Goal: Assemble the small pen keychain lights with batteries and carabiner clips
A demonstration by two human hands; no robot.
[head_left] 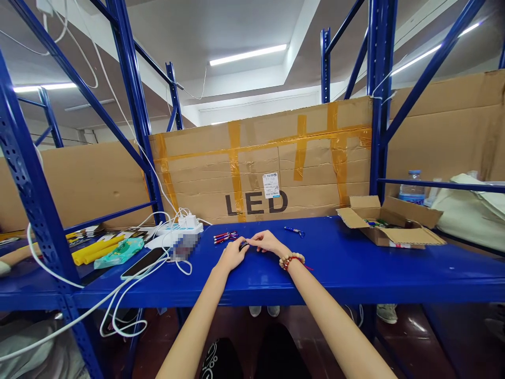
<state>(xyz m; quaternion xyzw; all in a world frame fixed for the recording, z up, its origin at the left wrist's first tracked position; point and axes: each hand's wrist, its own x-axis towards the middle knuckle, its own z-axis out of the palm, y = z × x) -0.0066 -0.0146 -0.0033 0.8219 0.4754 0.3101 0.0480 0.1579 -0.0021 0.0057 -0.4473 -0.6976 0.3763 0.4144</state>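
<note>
My left hand (232,256) rests over the blue shelf top, its fingers closed round a small dark, shiny object (244,245) that is mostly hidden. From the right, my right hand (269,242) meets it, fingers bent and tips close together at the object's end; what they pinch is too small to make out. A beaded bracelet (292,260) circles my right wrist. Just beyond my left hand lie several red pen-like sticks with metal clips (225,238). A single blue one with a clip (294,231) lies apart, behind my right hand.
An open cardboard box (389,223) with small items inside stands at the right. On the left are a white power strip (179,228), loose white cables, a phone (144,263) and yellow rolls (97,249). A cardboard panel (197,179) closes the back; blue posts (379,100) flank the shelf.
</note>
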